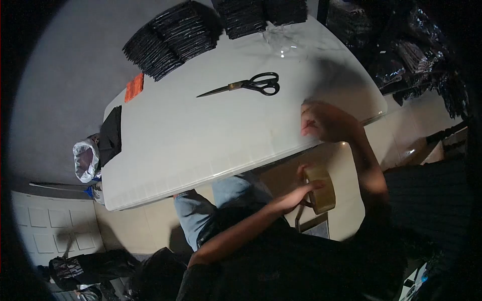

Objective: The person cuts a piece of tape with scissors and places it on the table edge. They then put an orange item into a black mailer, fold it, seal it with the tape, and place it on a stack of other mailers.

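Observation:
A wide roll of yellowish packing tape point(321, 189) is held in my left hand point(293, 196), below the near edge of the table. My fingers lie around the roll's side. Above the table's right part is my right hand point(326, 121), slightly blurred, its fingers curled inward. Whether a strip of tape or anything else is in those fingers cannot be made out. Black-handled scissors point(246, 86) lie closed on the white table point(201, 135), left of my right hand, with their blades pointing left.
Stacks of folded black plastic packs point(173, 37) line the far edge, beside crumpled clear plastic point(282, 40). An orange bundle point(134, 88) and a black sheet point(111, 135) lie at the left. A lined bin point(86, 160) stands beyond. A pale seat point(346, 200) is at my right.

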A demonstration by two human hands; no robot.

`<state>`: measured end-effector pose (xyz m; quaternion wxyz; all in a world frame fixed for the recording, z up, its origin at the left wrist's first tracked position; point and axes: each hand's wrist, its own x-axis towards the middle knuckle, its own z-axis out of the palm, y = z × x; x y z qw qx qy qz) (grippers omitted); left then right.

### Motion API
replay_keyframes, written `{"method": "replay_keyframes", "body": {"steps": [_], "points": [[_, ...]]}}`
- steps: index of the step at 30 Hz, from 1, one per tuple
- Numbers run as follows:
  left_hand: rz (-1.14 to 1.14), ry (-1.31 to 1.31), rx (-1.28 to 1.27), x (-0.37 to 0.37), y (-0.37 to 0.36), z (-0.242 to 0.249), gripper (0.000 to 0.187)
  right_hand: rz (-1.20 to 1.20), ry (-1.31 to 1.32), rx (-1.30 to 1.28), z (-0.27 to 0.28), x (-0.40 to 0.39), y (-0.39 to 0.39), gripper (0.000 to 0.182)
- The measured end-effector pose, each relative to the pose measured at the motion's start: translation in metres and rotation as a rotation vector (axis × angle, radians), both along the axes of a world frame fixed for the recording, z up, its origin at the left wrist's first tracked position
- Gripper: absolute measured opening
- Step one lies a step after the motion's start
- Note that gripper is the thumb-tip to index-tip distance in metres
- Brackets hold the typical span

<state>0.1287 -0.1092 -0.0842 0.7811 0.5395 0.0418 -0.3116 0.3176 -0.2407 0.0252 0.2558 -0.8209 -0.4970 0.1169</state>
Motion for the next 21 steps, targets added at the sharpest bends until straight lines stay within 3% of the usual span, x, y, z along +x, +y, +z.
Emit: {"method": "replay_keyframes", "body": {"steps": [9,12,14,18,21], "points": [[0.01,0.066,0.012,-0.004,-0.001,-0.008,0.098,-0.053,0.045,-0.015,-0.007,-0.002,0.002,0.015],[0.008,0.088,-0.016,-0.002,0.0,-0.007,0.09,-0.06,0.006,0.001,-0.009,-0.004,0.004,0.017],[0.027,0.083,0.004,-0.001,-0.001,-0.007,0.099,-0.066,-0.013,0.002,-0.008,-0.006,0.004,0.017],[0.046,0.082,-0.003,-0.004,-0.003,-0.022,0.099,-0.143,-0.078,0.05,-0.011,-0.001,0.002,0.03],[-0.052,0.236,-0.164,-0.005,-0.002,-0.045,0.1,-0.184,-0.089,0.017,-0.016,0.014,0.003,0.041]]}}
